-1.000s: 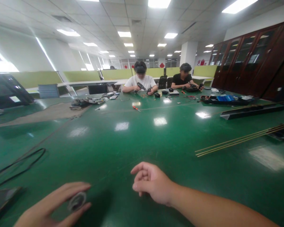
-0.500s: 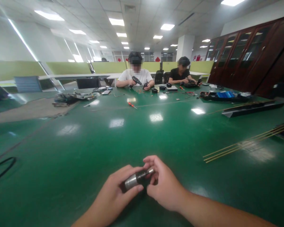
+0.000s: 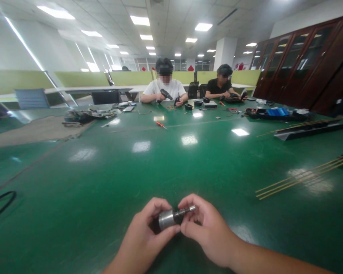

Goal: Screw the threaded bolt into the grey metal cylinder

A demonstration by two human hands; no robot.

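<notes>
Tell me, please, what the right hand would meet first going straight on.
The right hand would probably meet the metal part held by the left hand first, though depth is unclear.

The table [image 3: 125, 171] is green and glossy. A red screwdriver [image 3: 161, 125] lies on its far half, three thin rods [image 3: 300, 178] and a black channel [image 3: 311, 131] at right, a looped black cord [image 3: 1, 195] at left.
</notes>
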